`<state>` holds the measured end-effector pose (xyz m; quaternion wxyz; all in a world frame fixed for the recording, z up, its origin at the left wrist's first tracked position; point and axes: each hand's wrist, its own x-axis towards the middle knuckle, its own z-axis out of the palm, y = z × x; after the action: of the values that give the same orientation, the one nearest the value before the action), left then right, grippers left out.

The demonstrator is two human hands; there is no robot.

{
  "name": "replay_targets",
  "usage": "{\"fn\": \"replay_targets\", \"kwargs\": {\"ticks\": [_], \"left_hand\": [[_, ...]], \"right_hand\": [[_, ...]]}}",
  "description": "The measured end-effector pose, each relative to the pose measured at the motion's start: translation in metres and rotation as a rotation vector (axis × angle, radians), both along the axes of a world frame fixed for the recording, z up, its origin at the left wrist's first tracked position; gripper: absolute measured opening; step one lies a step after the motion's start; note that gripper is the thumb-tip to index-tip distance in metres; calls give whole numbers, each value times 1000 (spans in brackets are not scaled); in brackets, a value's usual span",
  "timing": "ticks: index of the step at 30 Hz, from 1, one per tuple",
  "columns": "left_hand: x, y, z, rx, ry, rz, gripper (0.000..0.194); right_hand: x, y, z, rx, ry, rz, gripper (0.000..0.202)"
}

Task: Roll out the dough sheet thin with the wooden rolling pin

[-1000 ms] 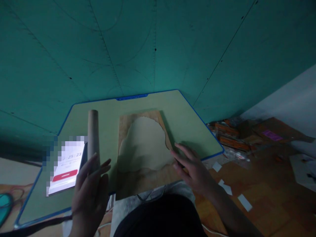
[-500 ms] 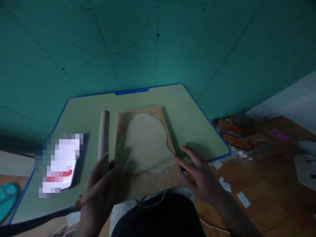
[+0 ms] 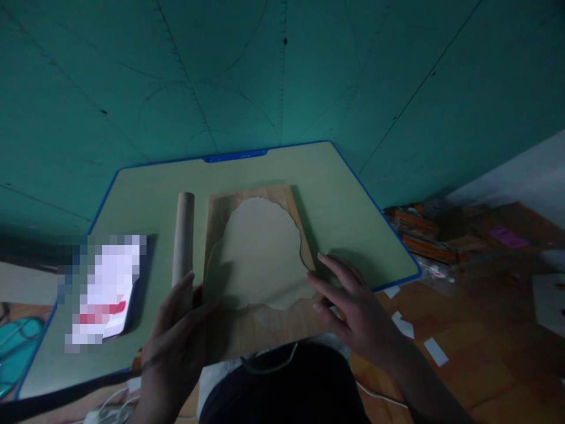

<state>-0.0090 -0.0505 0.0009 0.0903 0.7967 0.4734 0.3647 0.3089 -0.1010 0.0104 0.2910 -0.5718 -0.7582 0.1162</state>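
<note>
A pale, flat sheet that looks like rolled dough or clay (image 3: 265, 253), with a ragged edge, lies on a wooden board (image 3: 273, 330). My left hand (image 3: 176, 335) is at the board's left edge, its thumb over the top and its fingers curled along the side, partly hidden. Beside those fingers lies a smooth rolling pin (image 3: 183, 235), its near end covered by the hand. On the other side, my right hand (image 3: 348, 300) has its fingers apart, the index fingertip at the sheet's right edge and the others along the board.
Under the board is a pale green table (image 3: 353, 224) with a blue rim, against a green wall (image 3: 335, 76). A phone (image 3: 110, 288), its screen blurred out, stands at the left. White scraps (image 3: 436, 351) and plastic-wrapped packets (image 3: 424, 241) lie on the floor at right.
The view has shifted slightly. My right index fingertip has moved a little inward on the sheet's edge; my left hand stays on the board's left side.
</note>
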Motion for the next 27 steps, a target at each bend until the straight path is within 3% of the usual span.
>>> {"fn": "replay_targets", "kwargs": {"ticks": [6, 14, 20, 27], "left_hand": [[0, 0, 3, 9, 36, -17, 25], [0, 1, 4, 26, 61, -23, 23], [-3, 1, 4, 48, 87, -27, 26], [-10, -2, 0, -17, 80, -19, 28]], "right_hand": [[5, -15, 6, 6, -15, -26, 38], [6, -10, 14, 28, -66, -10, 23], [1, 7, 20, 19, -97, 33, 9], [-7, 37, 19, 19, -134, 80, 23]]}}
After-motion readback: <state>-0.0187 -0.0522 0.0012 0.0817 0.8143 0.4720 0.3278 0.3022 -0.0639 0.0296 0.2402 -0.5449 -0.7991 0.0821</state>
